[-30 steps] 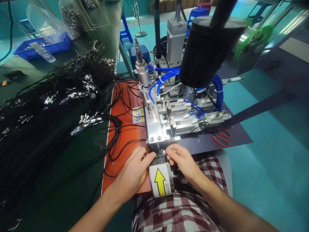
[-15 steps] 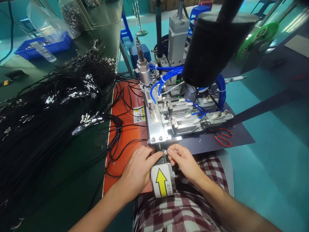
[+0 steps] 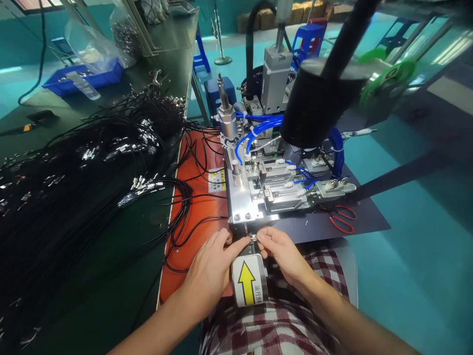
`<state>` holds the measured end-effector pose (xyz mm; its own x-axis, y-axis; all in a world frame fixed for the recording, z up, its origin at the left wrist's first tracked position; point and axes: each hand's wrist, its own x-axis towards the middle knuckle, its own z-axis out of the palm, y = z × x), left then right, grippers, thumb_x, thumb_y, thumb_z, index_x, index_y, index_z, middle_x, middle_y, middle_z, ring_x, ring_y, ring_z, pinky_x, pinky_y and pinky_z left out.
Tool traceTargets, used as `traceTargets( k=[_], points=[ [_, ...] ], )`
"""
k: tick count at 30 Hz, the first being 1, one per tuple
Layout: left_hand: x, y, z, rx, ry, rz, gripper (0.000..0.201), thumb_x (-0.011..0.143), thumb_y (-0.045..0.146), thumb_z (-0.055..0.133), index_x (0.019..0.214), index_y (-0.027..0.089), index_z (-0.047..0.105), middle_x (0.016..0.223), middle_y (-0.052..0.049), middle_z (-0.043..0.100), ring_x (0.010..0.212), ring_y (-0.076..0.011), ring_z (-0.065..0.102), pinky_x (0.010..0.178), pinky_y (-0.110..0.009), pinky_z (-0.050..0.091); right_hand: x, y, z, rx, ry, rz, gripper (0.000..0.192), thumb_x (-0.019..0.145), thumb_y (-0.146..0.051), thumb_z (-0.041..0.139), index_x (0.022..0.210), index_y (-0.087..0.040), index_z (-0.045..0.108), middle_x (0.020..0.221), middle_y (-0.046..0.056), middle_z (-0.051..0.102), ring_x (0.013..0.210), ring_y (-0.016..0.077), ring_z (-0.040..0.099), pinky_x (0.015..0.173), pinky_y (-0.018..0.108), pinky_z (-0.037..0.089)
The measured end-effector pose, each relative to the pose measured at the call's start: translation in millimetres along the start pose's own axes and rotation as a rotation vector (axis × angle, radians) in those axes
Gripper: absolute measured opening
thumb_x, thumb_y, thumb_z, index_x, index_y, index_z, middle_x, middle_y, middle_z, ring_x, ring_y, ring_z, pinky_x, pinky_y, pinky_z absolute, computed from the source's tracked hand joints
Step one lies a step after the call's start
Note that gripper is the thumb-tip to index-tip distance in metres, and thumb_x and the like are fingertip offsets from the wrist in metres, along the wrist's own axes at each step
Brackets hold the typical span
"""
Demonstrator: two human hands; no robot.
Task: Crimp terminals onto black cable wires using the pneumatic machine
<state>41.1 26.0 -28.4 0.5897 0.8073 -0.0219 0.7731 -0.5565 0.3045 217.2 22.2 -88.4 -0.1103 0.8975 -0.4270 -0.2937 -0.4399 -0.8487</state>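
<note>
In the head view, my right hand (image 3: 279, 249) has thumb and index finger pinched on a small silver metal piece (image 3: 253, 237), which sits at the black feed track (image 3: 248, 250) just in front of the machine's silver top plate (image 3: 242, 202). My left hand (image 3: 212, 261) lies along the track's left side, thumb spread away from the loosely curled fingers, its tip right by the piece; I can't tell whether it touches. Nearer my lap is the yellow arrow label (image 3: 247, 283). To my left, black cables (image 3: 185, 197) trail over the orange-red board (image 3: 203, 207) from the heap on the green bench (image 3: 121, 266). Red-handled pliers (image 3: 343, 230) lie to the right.
</note>
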Motion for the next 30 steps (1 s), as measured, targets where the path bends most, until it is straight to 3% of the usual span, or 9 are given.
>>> traceTargets(
  k=[5,9,15,20,30],
  points=[
    [-43,9,14.9,0.175,0.17,-0.141,0.057,0.083,0.004,0.034,0.137,0.02,0.04,0.117,-0.012,0.056,0.104,-0.0256,0.051,0.088,-0.039,0.043,0,-1,-2,-0.006,-0.025,-0.018,0.038,0.075,-0.052,0.065,0.063,-0.019,0.05,0.056,-0.005,0.047,0.051,0.0102,0.039,0.056,0.026,0.031],
    [-63,11,35.4,0.312,0.181,-0.283,0.056,0.084,0.008,0.04,0.138,0.022,0.04,0.121,-0.014,0.054,0.102,-0.0293,0.052,0.081,-0.046,0.044,0,-4,-2,-0.004,-0.029,-0.018,0.038,0.072,-0.053,0.067,0.063,-0.019,0.051,0.056,-0.005,0.047,0.05,0.0101,0.039,0.055,0.026,0.032],
    [-52,10,34.5,0.199,0.214,-0.317,0.048,0.091,0.016,0.037,0.138,0.02,0.039,0.124,-0.013,0.051,0.114,-0.03,0.046,0.09,-0.049,0.045,0,-7,-1,0.002,-0.029,-0.022,0.039,0.069,-0.053,0.069,0.063,-0.019,0.051,0.057,-0.005,0.049,0.05,0.0097,0.041,0.056,0.026,0.035],
    [-45,-2,30.9,0.173,0.212,-0.312,0.043,0.094,0.021,0.035,0.137,0.023,0.041,0.129,-0.011,0.048,0.118,-0.0277,0.044,0.089,-0.044,0.049,1,-6,-2,0.009,-0.023,-0.022,0.037,0.071,-0.051,0.068,0.063,-0.018,0.052,0.058,-0.005,0.05,0.05,0.0095,0.042,0.055,0.026,0.035],
    [-45,-13,36.3,0.198,0.246,-0.208,0.047,0.091,0.013,0.035,0.136,0.021,0.041,0.133,-0.01,0.05,0.12,-0.0288,0.042,0.091,-0.044,0.048,2,-4,-2,0.014,-0.024,-0.025,0.037,0.07,-0.052,0.068,0.065,-0.019,0.052,0.057,-0.005,0.049,0.049,0.01,0.042,0.054,0.026,0.033]
  ],
)
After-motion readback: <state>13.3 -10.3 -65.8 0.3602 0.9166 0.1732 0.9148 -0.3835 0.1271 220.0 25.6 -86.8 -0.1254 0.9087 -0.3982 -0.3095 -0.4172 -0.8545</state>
